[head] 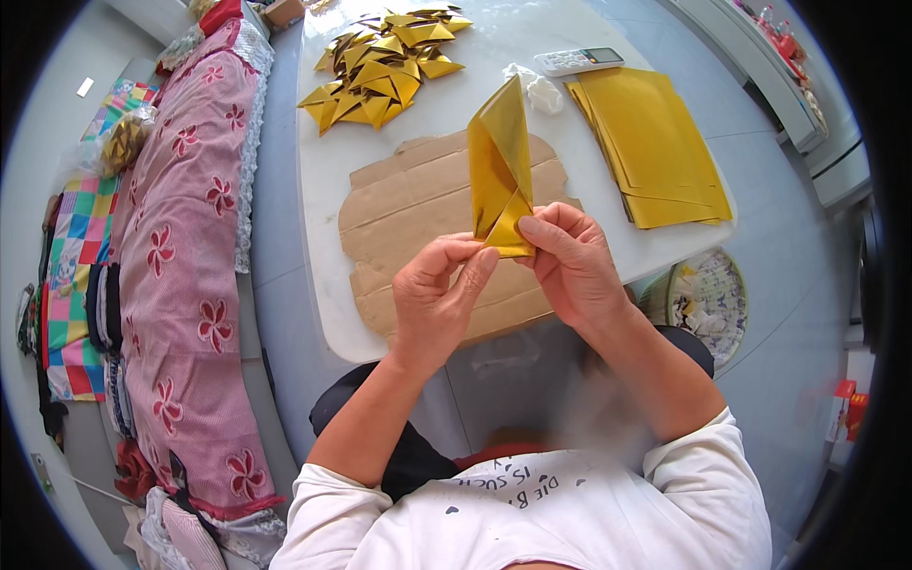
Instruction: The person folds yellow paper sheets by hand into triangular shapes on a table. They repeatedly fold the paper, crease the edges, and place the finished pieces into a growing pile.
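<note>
A partly folded sheet of gold foil paper [499, 164] stands upright between my hands, with diagonal folds across its face and a pointed top. My left hand [442, 285] pinches its lower left corner between thumb and fingers. On the lower right edge, my right hand [573, 253] grips with its thumb in front and the fingers behind. Beneath the hands lies a flattened piece of brown cardboard [406, 214]. To the right is a stack of flat gold foil sheets [652, 149]. Folded gold paper pieces [385, 71] are heaped at the far left of the table.
The white table [324, 299] also bears a remote control [578, 60] and crumpled white tissue [543, 94]. A waste basket [712, 303] with scraps stands on the floor at right. Along the left runs a sofa with a pink flowered cover [192, 235]; a plastic bag of gold pieces [127, 142] rests there.
</note>
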Available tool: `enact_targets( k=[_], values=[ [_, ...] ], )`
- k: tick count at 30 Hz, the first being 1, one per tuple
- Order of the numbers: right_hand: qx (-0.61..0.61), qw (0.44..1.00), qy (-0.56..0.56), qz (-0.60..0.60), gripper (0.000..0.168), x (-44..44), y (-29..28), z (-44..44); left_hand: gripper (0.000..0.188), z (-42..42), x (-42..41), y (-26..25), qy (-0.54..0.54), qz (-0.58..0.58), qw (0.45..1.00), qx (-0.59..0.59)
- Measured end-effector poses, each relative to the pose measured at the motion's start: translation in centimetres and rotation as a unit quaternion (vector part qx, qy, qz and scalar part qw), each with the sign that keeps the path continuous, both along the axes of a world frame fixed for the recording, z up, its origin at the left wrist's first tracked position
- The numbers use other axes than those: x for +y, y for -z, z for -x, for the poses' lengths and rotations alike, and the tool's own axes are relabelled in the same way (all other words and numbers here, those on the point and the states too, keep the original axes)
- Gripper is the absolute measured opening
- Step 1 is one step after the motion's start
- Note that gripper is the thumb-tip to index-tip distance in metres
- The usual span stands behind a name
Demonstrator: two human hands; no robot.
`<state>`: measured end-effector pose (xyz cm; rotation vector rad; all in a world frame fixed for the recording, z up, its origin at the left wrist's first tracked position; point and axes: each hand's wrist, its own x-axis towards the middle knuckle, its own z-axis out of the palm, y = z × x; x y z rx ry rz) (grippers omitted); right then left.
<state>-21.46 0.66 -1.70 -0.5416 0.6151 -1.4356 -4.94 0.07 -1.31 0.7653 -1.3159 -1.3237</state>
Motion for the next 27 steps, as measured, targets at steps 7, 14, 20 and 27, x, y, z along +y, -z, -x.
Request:
enact_targets(
  k=[7, 14, 20, 27],
  values=[
    [-0.004, 0.999, 0.040, -0.014, 0.009, -0.1, -0.3, -0.9, 0.047, 1.5, -0.2, 0.0, -0.076, -0.003, 0.997, 0.004],
    [-0.017, 0.999, 0.030, -0.007, 0.008, -0.2, 0.5, -0.4, 0.062, 1.8, -0.1, -0.5, -0.085, 0.009, 0.996, -0.024],
    [-0.035, 0.999, 0.009, -0.014, 0.008, -0.2, 0.2, -0.6, 0.064, 1.5, -0.1, -0.3, -0.095, 0.029, 0.994, -0.046],
    [-0.036, 0.999, -0.005, -0.009, 0.007, 0.0, 0.0, -0.6, 0.065, 1.1, 0.0, 0.0, -0.106, 0.086, 0.985, -0.101]
  ],
)
